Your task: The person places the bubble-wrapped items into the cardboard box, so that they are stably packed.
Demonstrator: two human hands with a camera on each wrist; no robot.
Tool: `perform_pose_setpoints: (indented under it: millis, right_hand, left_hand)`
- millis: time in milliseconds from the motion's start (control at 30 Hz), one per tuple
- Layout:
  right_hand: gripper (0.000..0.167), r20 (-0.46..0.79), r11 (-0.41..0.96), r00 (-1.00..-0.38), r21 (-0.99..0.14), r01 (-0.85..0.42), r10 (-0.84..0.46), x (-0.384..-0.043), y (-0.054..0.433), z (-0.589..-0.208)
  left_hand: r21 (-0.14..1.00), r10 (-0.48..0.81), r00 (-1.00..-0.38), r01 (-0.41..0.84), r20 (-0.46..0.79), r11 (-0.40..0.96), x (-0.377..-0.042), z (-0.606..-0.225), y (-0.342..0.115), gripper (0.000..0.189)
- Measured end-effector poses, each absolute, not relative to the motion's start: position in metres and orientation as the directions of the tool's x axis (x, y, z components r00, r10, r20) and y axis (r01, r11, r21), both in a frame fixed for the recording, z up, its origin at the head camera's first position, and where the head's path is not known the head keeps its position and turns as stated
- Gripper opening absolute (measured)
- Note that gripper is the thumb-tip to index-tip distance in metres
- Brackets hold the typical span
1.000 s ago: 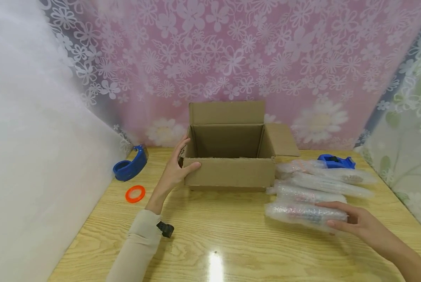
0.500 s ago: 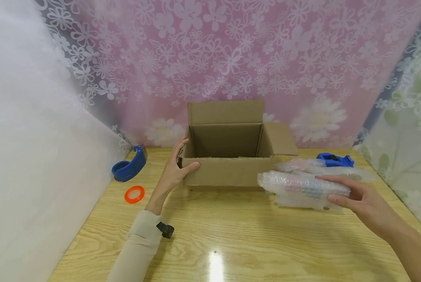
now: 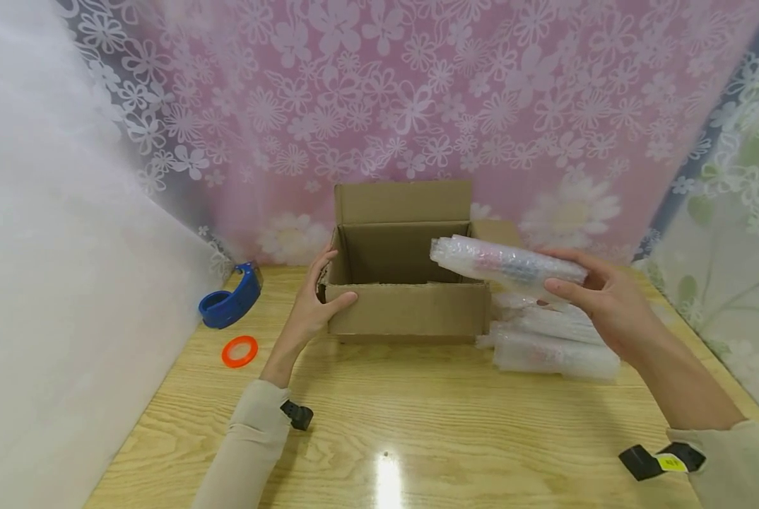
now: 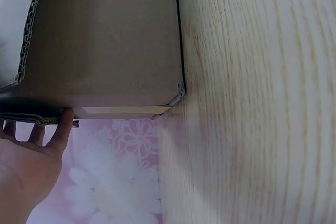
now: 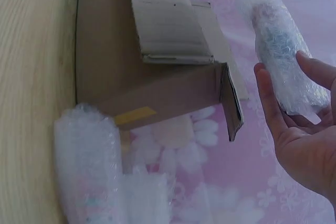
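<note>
A cardboard box (image 3: 411, 311) stands on the wooden table with its top flaps folded out. My left hand (image 3: 312, 304) grips the box's left front corner, thumb on the front wall and fingers at the left side; the left wrist view shows the hand (image 4: 31, 166) at the cardboard edge. My right hand (image 3: 598, 297) holds a bubble-wrapped bundle (image 3: 507, 263) by its right end, fingers behind and thumb in front. The bundle is raised, and its left end overlaps the box opening in the head view. Pink and blue show faintly through the wrap (image 5: 278, 40); its contents are hidden.
More bubble-wrapped bundles (image 3: 554, 353) lie on the table right of the box. A blue tape dispenser (image 3: 230, 300) and an orange ring (image 3: 239, 350) lie to the left. A flowered curtain (image 3: 405, 106) hangs behind the box.
My right hand has lifted the bubble-wrapped bundle from the front of the row and carried it up and left to the box. My left hand stays on the box.
</note>
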State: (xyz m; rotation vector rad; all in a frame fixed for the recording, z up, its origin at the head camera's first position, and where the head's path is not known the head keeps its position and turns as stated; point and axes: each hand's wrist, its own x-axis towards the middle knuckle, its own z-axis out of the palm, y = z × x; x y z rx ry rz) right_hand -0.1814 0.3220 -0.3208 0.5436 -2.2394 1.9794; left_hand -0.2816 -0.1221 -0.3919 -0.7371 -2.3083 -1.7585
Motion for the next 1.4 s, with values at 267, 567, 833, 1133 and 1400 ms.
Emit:
perform_pose_setpoints:
  millis: [267,567,833,1133,1400]
  right_hand:
    - [0.050,0.264,0.091,-0.950,-0.955,-0.281,-0.164,-0.201,0.289,-0.308]
    - [0.047,0.241,0.195,-0.954,-0.942,-0.275,-0.178,-0.221,0.247,-0.309]
    - [0.048,0.262,0.265,-0.942,-0.912,-0.313,-0.212,-0.236,0.219,-0.313]
    - [0.049,0.232,0.287,-0.944,-0.911,-0.295,-0.235,-0.256,0.203,-0.324]
    - [0.047,0.188,0.329,-0.948,-0.905,-0.269,-0.258,-0.260,0.199,-0.331]
  left_hand:
    - [0.866,0.285,-0.870,0.463,0.403,0.190,-0.281,-0.392,-0.121,0.082]
    - [0.874,0.279,-0.881,0.443,0.383,0.200,-0.291,-0.399,-0.123,0.082]
    - [0.856,0.261,-0.869,0.475,0.419,0.206,-0.309,-0.421,-0.126,0.084]
    - [0.857,0.253,-0.871,0.473,0.420,0.206,-0.308,-0.423,-0.125,0.081]
    - [0.863,0.270,-0.867,0.473,0.419,0.180,-0.299,-0.413,-0.123,0.082]
